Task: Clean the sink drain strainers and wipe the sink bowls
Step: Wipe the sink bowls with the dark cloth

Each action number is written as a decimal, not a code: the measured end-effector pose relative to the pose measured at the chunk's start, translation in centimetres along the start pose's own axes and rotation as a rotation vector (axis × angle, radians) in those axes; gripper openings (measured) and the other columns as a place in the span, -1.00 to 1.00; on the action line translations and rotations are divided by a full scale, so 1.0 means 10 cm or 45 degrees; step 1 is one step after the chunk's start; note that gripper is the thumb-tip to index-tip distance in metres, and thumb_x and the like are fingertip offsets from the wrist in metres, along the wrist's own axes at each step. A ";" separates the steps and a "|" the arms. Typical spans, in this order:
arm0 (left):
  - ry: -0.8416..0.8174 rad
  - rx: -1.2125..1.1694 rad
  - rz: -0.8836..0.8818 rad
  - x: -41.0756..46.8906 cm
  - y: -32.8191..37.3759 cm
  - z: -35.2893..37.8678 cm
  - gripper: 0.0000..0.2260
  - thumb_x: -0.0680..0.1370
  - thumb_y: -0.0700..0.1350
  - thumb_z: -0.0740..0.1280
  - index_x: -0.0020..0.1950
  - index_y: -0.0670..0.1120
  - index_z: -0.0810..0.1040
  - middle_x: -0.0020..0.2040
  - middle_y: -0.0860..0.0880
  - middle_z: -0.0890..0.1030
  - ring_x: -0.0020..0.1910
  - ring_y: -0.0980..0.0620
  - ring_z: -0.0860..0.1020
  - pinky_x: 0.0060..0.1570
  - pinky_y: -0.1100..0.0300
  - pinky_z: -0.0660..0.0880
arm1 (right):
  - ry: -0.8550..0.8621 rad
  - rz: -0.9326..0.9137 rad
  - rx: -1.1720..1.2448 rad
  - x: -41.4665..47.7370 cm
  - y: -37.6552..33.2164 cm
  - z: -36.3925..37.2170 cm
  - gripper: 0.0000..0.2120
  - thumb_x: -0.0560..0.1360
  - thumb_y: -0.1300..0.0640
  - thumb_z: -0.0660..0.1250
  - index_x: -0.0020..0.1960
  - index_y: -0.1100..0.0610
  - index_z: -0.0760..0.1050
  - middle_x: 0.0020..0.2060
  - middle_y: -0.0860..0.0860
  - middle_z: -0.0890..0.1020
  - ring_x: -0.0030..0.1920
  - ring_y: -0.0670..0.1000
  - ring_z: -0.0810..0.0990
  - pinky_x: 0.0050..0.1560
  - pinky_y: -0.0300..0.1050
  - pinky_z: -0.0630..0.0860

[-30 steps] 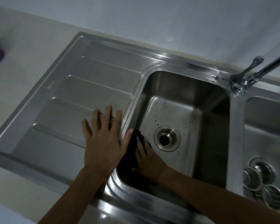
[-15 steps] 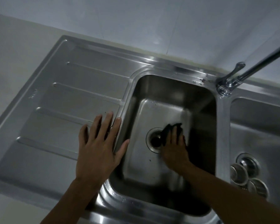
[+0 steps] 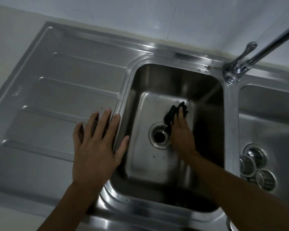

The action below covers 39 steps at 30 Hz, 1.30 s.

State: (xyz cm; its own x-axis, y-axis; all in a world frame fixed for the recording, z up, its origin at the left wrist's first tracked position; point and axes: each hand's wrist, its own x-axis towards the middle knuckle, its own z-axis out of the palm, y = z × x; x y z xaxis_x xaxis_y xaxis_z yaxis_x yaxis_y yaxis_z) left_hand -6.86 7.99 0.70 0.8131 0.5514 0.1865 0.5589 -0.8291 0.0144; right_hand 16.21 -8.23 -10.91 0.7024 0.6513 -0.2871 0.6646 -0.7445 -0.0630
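Stainless double sink, halfway through wiping the left bowl [image 3: 150,164]

Right hand [image 3: 182,135] is down on the bowl floor with a black cloth [image 3: 171,114] under it, at about 1 o'clock from the open drain hole [image 3: 159,135]. That grip looks flat to me, fingers pressing the cloth rather than clutching it. Left hand [image 3: 97,147] is spread wide on the drainboard [image 3: 65,97] at 9 o'clock, holding nothing, with its thumb hanging over the bowl's rim. Both strainers [image 3: 247,165] are out and sitting in the right bowl [image 3: 265,114] at 4 o'clock, beside its drain, but I can't tell if they're clean yet. There are a few dark specks [image 3: 154,156] at 6 o'clock of the drain hole, so I'd say this bowl isn't finished. The right bowl and putting the strainers back are likely still to do.
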 end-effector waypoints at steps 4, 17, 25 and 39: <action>-0.007 -0.020 -0.003 0.01 0.00 0.01 -0.42 0.65 0.26 0.11 0.58 -0.03 0.34 0.59 -0.11 0.31 0.57 -0.19 0.27 0.46 -0.29 0.20 | -0.099 0.172 -0.246 0.25 0.15 -0.28 -0.45 0.68 0.20 0.13 0.61 0.31 0.08 0.60 0.36 -0.16 0.59 0.40 -0.01 0.53 0.16 0.29; 0.014 -0.009 0.001 0.01 0.00 0.01 -0.44 0.67 0.24 0.13 0.57 -0.04 0.36 0.60 -0.10 0.31 0.57 -0.19 0.27 0.45 -0.30 0.19 | -0.129 -1.082 -0.267 -0.40 -0.52 0.19 -0.34 0.60 -0.04 0.23 0.61 0.21 0.17 0.63 0.19 0.01 0.61 0.29 0.06 0.59 0.22 0.06; -0.003 -0.007 -0.004 0.01 0.00 -0.03 -0.43 0.66 0.25 0.11 0.57 -0.05 0.35 0.59 -0.11 0.32 0.56 -0.21 0.27 0.45 -0.31 0.20 | -0.189 0.131 -0.254 0.04 0.11 -0.24 -0.27 0.68 0.05 0.16 0.62 0.34 -0.17 0.60 0.36 -0.17 0.59 0.38 0.03 0.54 0.17 0.23; -0.014 0.022 0.008 0.01 0.01 -0.03 -0.43 0.67 0.25 0.09 0.57 -0.04 0.34 0.60 -0.10 0.30 0.57 -0.20 0.26 0.44 -0.29 0.20 | -0.496 0.607 1.069 0.12 -0.72 -0.26 -0.75 0.66 0.20 0.18 0.05 0.32 0.57 -0.16 0.14 0.59 -0.10 0.10 0.54 0.03 -0.05 0.53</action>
State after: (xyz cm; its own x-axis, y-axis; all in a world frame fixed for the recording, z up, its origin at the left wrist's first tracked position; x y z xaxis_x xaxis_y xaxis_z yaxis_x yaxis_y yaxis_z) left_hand -6.75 7.92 1.07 0.8184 0.5471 0.1758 0.5563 -0.8310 -0.0038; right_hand 12.94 -1.71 -8.29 0.6154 0.2818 -0.7362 -0.1563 -0.8718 -0.4643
